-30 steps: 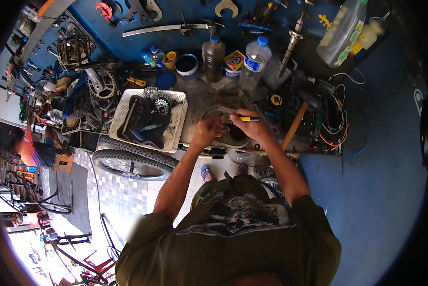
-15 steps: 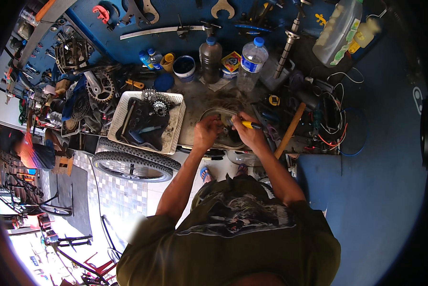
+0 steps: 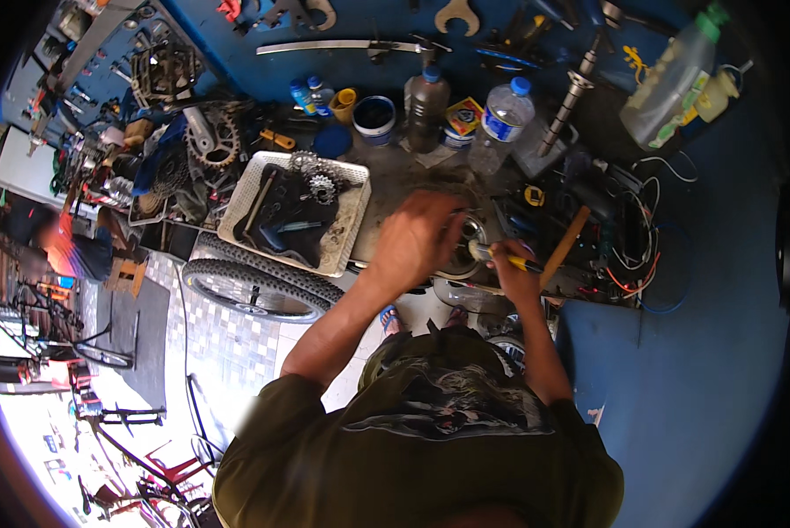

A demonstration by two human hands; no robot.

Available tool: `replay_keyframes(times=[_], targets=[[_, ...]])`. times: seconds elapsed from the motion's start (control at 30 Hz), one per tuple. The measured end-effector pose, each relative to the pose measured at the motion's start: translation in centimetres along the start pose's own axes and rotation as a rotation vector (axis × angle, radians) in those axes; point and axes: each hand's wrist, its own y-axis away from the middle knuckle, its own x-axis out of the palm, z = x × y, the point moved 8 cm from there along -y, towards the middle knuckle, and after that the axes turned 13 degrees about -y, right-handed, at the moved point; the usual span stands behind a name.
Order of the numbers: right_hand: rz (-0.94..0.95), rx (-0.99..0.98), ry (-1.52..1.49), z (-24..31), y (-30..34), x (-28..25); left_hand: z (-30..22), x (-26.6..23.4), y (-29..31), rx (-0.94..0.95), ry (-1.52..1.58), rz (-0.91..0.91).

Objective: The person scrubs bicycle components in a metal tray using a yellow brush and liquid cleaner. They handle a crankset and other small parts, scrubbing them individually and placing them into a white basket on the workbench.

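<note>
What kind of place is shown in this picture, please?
It appears to be a bicycle repair workshop: a crankset with a toothed ring sits among parts at left, two wheels with knobbly tyres show below the bench, and an open-ended wrench hangs on the blue wall.

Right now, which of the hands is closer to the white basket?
Left. The left hand is just right of the white basket. The right hand, holding a yellow-and-black tool, is farther right, beyond the left hand.
</note>
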Motion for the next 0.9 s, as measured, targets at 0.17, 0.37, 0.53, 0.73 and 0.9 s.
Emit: replay_keyframes(times=[0.17, 0.37, 0.53, 0.73, 0.9], targets=[[-0.012, 0.072, 0.045, -1.0, 1.2, -0.3, 3.4, 8.0, 4.4, -0.124, 0.041, 0.015], [-0.035, 0.076, 0.035, -1.1, 2.2, -0.4, 10.2, 9.1, 5.9, -0.26, -0.134, 0.157], [-0.023, 0.041, 0.118, 0.0, 1.9, 0.0, 21.3, 1.7, 4.2, -0.426, -0.393, 0.179], [0.014, -0.13, 0.227, 3.2, 0.5, 0.4, 30.7, -3.2, 9.4, -0.618, -0.677, 0.324], [-0.028, -0.096, 0.182, 2.9, 0.1, -0.2, 22.9, -0.4, 6.8, -0.276, -0.616, 0.008]])
